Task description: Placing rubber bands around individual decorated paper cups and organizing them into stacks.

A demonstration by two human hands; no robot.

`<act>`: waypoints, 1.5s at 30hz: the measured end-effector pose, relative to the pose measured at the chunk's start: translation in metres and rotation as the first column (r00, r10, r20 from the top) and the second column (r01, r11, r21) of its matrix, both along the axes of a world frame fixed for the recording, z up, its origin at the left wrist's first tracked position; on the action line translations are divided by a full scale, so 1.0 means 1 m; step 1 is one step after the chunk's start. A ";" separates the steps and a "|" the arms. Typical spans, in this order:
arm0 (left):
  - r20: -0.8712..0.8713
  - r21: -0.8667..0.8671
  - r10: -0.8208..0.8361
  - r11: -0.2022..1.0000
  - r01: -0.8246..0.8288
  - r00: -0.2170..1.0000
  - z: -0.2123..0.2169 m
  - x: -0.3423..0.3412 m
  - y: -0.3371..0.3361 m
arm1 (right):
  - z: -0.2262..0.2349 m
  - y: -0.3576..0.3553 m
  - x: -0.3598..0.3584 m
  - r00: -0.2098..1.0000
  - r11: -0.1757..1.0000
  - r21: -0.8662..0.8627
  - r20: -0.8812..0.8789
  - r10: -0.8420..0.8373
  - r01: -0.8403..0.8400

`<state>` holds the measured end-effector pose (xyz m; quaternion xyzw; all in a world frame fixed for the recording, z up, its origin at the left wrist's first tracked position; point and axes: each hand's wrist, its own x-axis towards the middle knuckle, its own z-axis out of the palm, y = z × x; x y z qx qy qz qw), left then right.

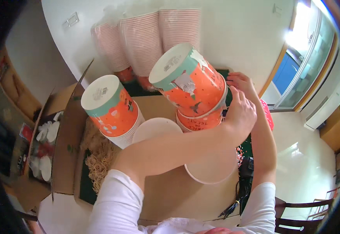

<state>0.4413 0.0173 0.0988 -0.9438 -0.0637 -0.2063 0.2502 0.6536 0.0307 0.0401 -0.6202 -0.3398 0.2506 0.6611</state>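
An orange paper bucket with a green band and white base [193, 85] is tilted, bottom end up, over another orange bucket [201, 121]. Both my hands are at its right side, by the rim. My left hand [241, 113] reaches across from the left, fingers bent and pressed together near the rim. Just beyond it, my right hand [241, 82] has its fingers curled in the same spot. What either hand pinches is too small or hidden to make out. Below my left forearm lies a white bucket [211, 171], partly covered; another white round bucket [157, 128] shows above the forearm.
To the left stands an upside-down bucket stack [111, 105], beside tan string [100, 163] and an open cardboard box [66, 144]. Tall wrapped bucket stacks [140, 43] line the wall. Black cords [232, 206] and small coloured beads [239, 156] lie at the right.
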 end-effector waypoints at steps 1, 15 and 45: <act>0.199 0.001 -0.097 0.995 0.099 0.975 0.011 -0.015 0.002 | -0.004 -0.013 0.008 0.999 0.999 0.013 0.014 -0.046 0.046; 0.490 -0.274 -0.146 0.910 0.311 0.859 0.050 -0.098 0.088 | -0.007 -0.110 -0.091 0.994 0.988 -0.148 0.109 -0.021 0.037; 0.105 -0.948 0.752 0.273 -0.162 0.651 -0.182 -0.511 0.034 | -0.042 -0.154 -0.331 0.851 0.861 -0.465 0.350 0.391 -0.204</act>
